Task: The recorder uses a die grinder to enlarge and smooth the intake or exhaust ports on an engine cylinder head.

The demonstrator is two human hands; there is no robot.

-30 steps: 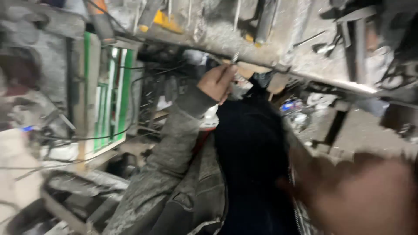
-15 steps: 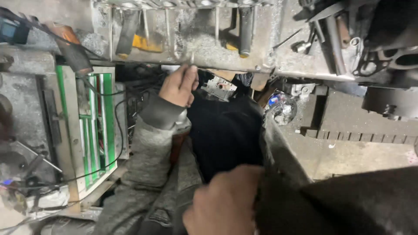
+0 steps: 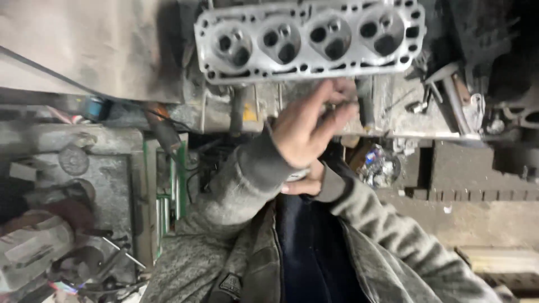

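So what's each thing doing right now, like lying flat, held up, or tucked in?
Cylinder head: lying flat on the bench, chambers facing up.
Left hand: raised by the bench edge, fingers curled; too blurred to tell if it holds anything.
Right hand: tucked under the left wrist, touching something pale; grip unclear.
Green tool box: open, below the bench.

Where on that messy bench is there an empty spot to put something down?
The bare grey sheet left of the cylinder head is free. Below the head, around the left hand, small tools and bits crowd the bench edge. The floor on the right looks mostly bare.
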